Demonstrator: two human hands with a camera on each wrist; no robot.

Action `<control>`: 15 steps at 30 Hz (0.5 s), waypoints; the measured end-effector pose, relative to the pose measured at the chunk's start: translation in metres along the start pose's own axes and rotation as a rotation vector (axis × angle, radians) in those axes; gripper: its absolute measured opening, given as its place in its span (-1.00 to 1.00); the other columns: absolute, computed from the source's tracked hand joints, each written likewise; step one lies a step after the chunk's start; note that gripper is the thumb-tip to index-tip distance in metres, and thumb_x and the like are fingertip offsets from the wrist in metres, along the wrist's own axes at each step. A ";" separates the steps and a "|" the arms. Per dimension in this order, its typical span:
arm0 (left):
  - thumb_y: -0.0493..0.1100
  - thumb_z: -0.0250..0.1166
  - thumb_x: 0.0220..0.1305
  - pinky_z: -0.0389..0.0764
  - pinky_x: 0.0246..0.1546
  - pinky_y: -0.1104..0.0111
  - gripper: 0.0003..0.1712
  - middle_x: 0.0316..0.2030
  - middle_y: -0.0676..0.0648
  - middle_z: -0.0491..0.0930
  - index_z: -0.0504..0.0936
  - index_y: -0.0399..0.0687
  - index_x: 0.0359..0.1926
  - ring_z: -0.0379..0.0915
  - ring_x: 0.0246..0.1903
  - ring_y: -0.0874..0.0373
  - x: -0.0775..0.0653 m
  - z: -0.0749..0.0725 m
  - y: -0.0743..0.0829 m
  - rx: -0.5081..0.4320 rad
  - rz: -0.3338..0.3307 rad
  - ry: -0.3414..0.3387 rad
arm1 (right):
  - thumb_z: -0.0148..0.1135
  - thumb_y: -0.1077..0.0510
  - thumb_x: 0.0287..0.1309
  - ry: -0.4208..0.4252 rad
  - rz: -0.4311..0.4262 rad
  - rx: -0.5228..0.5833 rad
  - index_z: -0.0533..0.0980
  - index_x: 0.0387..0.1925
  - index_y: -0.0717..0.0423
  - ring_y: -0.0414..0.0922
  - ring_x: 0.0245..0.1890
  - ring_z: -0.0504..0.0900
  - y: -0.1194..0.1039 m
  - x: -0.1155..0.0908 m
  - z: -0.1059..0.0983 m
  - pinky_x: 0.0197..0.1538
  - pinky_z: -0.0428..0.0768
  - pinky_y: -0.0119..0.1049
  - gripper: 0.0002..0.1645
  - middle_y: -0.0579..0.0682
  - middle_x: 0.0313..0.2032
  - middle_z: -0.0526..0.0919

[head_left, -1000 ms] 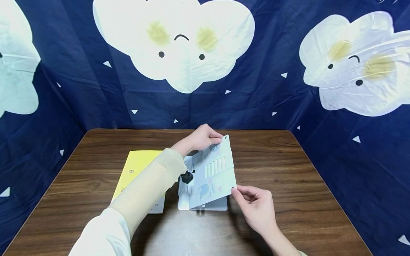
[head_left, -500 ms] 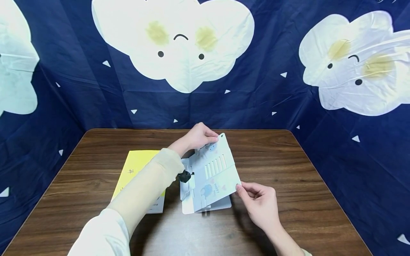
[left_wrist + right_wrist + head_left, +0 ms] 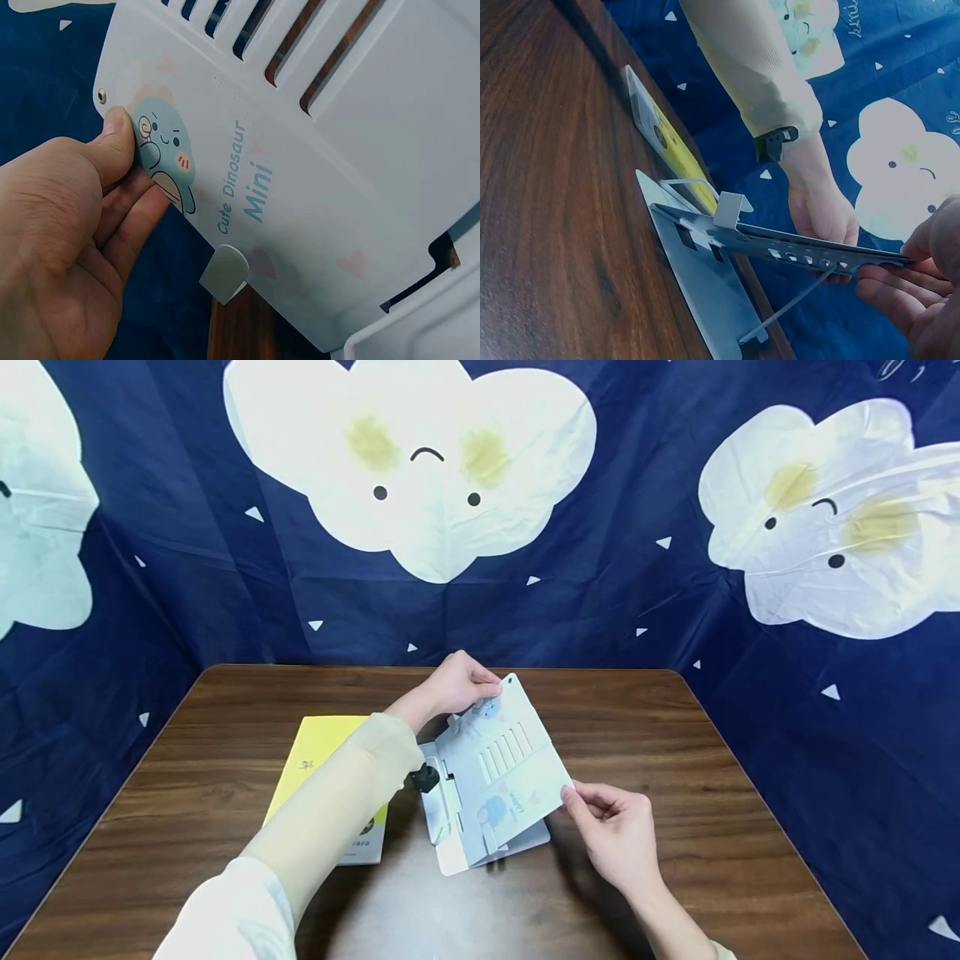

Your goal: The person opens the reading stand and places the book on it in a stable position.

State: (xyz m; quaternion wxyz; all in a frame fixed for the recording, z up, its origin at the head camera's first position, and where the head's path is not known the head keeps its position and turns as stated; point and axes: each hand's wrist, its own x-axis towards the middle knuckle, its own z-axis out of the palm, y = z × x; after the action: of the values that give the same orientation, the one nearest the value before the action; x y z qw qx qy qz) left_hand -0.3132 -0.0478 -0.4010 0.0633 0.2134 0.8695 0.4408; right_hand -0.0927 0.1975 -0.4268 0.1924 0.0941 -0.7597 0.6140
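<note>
A pale blue-white metal book stand with slots and a dinosaur print stands on the table, its panel tilted up from the flat base plate. My left hand pinches the panel's far corner between thumb and fingers, beside the printed dinosaur in the left wrist view. At the panel's near right corner, my right hand pinches the edge with thumb and fingers. A wire leg runs between the back of the panel and the base. A small bent clip sticks out from the panel's edge.
To the left, a yellow and white book lies on the wooden table, partly covered by my left sleeve. Behind the table hangs a dark blue cloth with white clouds.
The book stand has turned counterclockwise on the table, its near end shifting right and toward me. My left hand has moved left and my right hand right, both keeping their grip.
</note>
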 end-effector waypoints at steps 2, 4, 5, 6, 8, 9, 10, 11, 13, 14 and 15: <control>-0.13 0.46 0.43 0.62 -0.36 0.35 -0.81 -0.26 0.03 0.81 0.87 -0.12 -0.06 0.63 -0.38 0.12 -0.002 -0.001 -0.002 -0.002 -0.008 0.004 | 0.41 0.50 0.22 0.004 0.001 -0.008 0.76 -0.28 0.42 -0.19 -0.42 0.81 0.001 0.001 -0.001 -0.36 0.76 -0.30 -0.94 0.22 -0.38 0.80; -0.14 0.47 0.42 0.62 -0.38 0.35 -0.82 -0.28 0.03 0.81 0.87 -0.12 -0.08 0.63 -0.41 0.12 -0.002 -0.002 -0.004 0.001 -0.005 0.015 | 0.42 0.49 0.22 0.008 -0.002 -0.016 0.77 -0.29 0.41 -0.20 -0.43 0.81 0.002 0.003 -0.001 -0.37 0.76 -0.30 -0.94 0.20 -0.39 0.80; -0.14 0.47 0.41 0.63 -0.38 0.35 -0.82 -0.28 0.02 0.81 0.87 -0.13 -0.08 0.64 -0.42 0.13 -0.002 -0.002 -0.005 0.003 -0.003 0.022 | 0.42 0.49 0.22 0.012 -0.006 -0.022 0.77 -0.29 0.41 -0.21 -0.44 0.80 0.003 0.005 -0.002 -0.38 0.76 -0.33 -0.95 0.20 -0.40 0.80; -0.14 0.48 0.41 0.65 -0.37 0.35 -0.82 -0.27 0.01 0.81 0.88 -0.13 -0.09 0.65 -0.41 0.13 -0.002 -0.003 -0.005 0.006 -0.002 0.029 | 0.42 0.49 0.22 0.015 -0.007 -0.025 0.77 -0.30 0.40 -0.21 -0.45 0.80 0.003 0.006 -0.002 -0.39 0.76 -0.33 -0.94 0.20 -0.41 0.80; -0.15 0.49 0.40 0.66 -0.36 0.35 -0.83 -0.25 0.00 0.82 0.88 -0.13 -0.10 0.66 -0.39 0.14 -0.003 -0.005 -0.005 0.007 -0.005 0.038 | 0.42 0.50 0.22 0.018 -0.007 -0.023 0.76 -0.30 0.41 -0.22 -0.47 0.80 0.004 0.008 -0.003 -0.40 0.76 -0.32 -0.94 0.21 -0.41 0.79; -0.15 0.49 0.40 0.66 -0.36 0.36 -0.83 -0.25 -0.01 0.82 0.88 -0.14 -0.11 0.67 -0.39 0.14 -0.004 -0.006 -0.005 0.006 -0.007 0.041 | 0.42 0.50 0.22 0.019 -0.007 -0.022 0.76 -0.30 0.41 -0.21 -0.48 0.80 0.004 0.010 -0.004 -0.40 0.76 -0.31 -0.94 0.22 -0.41 0.79; -0.15 0.49 0.39 0.66 -0.36 0.35 -0.84 -0.25 -0.02 0.82 0.88 -0.14 -0.12 0.67 -0.39 0.14 -0.004 -0.007 -0.005 0.006 -0.008 0.045 | 0.41 0.50 0.22 0.018 -0.006 -0.018 0.76 -0.29 0.42 -0.21 -0.48 0.80 0.005 0.011 -0.004 -0.39 0.76 -0.30 -0.94 0.23 -0.41 0.79; -0.16 0.49 0.39 0.66 -0.36 0.36 -0.84 -0.25 -0.02 0.82 0.88 -0.15 -0.12 0.67 -0.38 0.14 -0.005 -0.007 -0.005 0.000 -0.011 0.048 | 0.41 0.51 0.22 0.018 -0.005 -0.016 0.76 -0.29 0.43 -0.20 -0.48 0.80 0.005 0.012 -0.004 -0.39 0.76 -0.31 -0.94 0.24 -0.41 0.79; -0.17 0.49 0.39 0.66 -0.38 0.37 -0.85 -0.28 -0.02 0.82 0.88 -0.15 -0.14 0.68 -0.40 0.14 -0.007 -0.008 -0.007 -0.008 -0.016 0.052 | 0.40 0.52 0.22 0.016 0.003 -0.001 0.75 -0.28 0.45 -0.18 -0.48 0.80 0.005 0.014 -0.005 -0.38 0.77 -0.27 -0.94 0.27 -0.39 0.79; -0.17 0.49 0.38 0.67 -0.38 0.37 -0.85 -0.30 -0.02 0.81 0.88 -0.16 -0.15 0.68 -0.41 0.13 -0.007 -0.008 -0.008 -0.011 -0.017 0.052 | 0.40 0.52 0.22 0.016 0.007 0.003 0.75 -0.28 0.46 -0.16 -0.48 0.81 0.006 0.014 -0.005 -0.37 0.77 -0.26 -0.93 0.29 -0.38 0.78; -0.17 0.49 0.38 0.68 -0.39 0.36 -0.86 -0.31 -0.02 0.81 0.88 -0.16 -0.16 0.68 -0.41 0.13 -0.008 -0.008 -0.009 -0.014 -0.018 0.053 | 0.40 0.53 0.22 0.015 0.012 0.005 0.75 -0.27 0.47 -0.14 -0.48 0.81 0.006 0.015 -0.006 -0.37 0.77 -0.25 -0.93 0.30 -0.37 0.78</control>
State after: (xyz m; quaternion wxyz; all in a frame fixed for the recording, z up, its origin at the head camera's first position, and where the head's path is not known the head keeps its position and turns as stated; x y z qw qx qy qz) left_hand -0.3112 -0.0619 -0.4043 0.0457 0.1935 0.8698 0.4516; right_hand -0.1076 0.2057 -0.4255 0.1941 0.0852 -0.7573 0.6177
